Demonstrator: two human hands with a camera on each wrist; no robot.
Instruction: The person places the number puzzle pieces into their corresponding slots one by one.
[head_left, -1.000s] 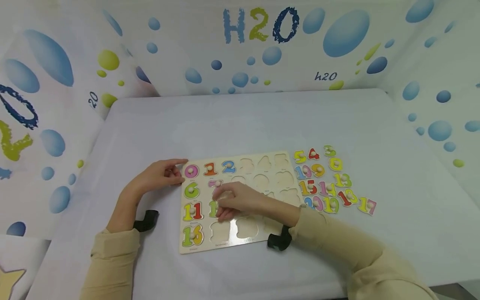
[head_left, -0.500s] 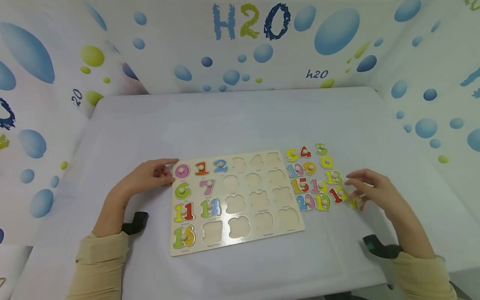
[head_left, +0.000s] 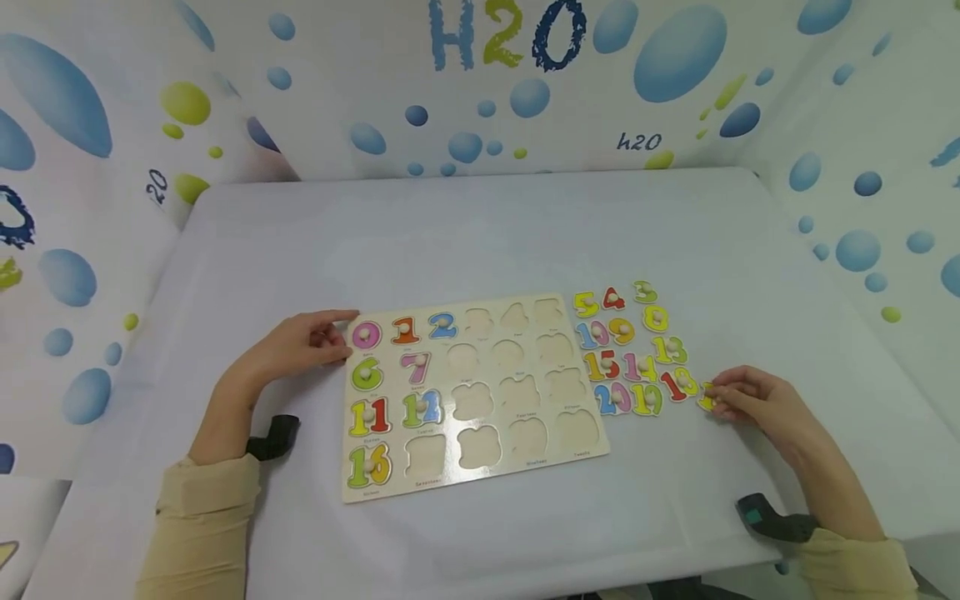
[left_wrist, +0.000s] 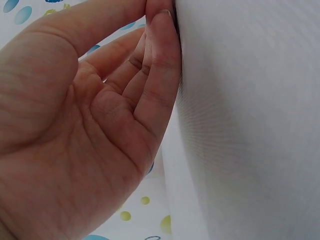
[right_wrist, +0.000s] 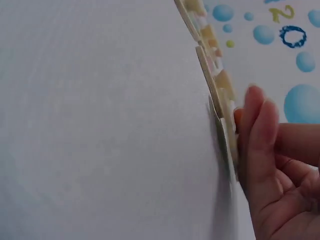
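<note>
My right hand (head_left: 757,404) pinches the number 17 puzzle piece (head_left: 706,397) at the right end of the loose pieces. Its fingers cover most of it, leaving the yellow 1 in sight. In the right wrist view the piece (right_wrist: 230,150) is tilted, one edge off the white cloth. A wooden number puzzle board (head_left: 480,477) lies mid-table, with 0, 1, 2, 6, 7, 11, 12 and 16 in their recesses. At the board's upper left corner rests my left hand (head_left: 300,350), index finger extended and thumb by the left edge. In the left wrist view its palm (left_wrist: 90,140) is bare.
Loose number pieces lie right of the board, among them a red and yellow 18 (head_left: 678,384), a 19 (head_left: 647,400), a 20 (head_left: 611,398) and a 13 (head_left: 670,350). The white tablecloth (head_left: 450,233) reaches back to a patterned backdrop (head_left: 465,108).
The right hand has gone from the board, where the 12 now sits in its recess, across to the 17 piece, and its fingers have closed on it. The left hand stays at the board's corner.
</note>
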